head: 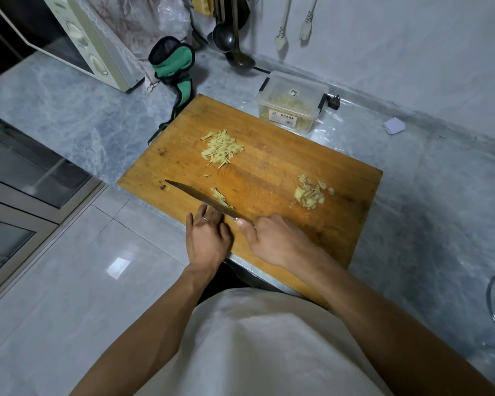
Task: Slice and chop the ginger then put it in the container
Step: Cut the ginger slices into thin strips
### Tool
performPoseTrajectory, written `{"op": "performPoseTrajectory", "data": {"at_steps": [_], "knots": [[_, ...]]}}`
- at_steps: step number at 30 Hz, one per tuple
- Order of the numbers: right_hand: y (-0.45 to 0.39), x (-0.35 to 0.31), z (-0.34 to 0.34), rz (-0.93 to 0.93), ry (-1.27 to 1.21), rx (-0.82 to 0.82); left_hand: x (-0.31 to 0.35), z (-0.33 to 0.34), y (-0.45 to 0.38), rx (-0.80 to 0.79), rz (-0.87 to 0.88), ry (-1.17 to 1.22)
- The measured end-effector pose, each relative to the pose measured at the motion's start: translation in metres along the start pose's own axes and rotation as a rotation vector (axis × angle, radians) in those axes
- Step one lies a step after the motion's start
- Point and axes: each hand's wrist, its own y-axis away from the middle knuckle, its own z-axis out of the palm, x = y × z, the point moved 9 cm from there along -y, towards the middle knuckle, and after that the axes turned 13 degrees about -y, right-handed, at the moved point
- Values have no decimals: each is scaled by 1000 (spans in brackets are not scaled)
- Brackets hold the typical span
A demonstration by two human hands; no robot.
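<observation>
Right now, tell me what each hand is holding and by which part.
The right hand grips the knife by its handle, hidden in the fist. The left hand holds nothing; its fingers rest straight against the blade's side.

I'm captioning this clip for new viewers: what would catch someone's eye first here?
The wooden cutting board on the grey marble counter stands out, with a pile of shredded ginger at its far side and ginger scraps to the right. At its near edge the right hand grips a knife, with the left hand beside the blade. A clear container sits behind the board.

Grey marble counter, pale wall, glossy floor tiles.
</observation>
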Motion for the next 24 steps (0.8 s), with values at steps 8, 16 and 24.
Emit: {"op": "performPoseTrajectory", "data": {"at_steps": [8,16,24], "knots": [[-9,-1,-1,22,-3,-31,-3,9,-1,-33,-30,-6],[-1,4,-7,25,-59,-24,-1,8,-1,-49,-18,-59],[-3,3,-5,9,-48,-28,2,7,-2,-36,11,-63]]}}
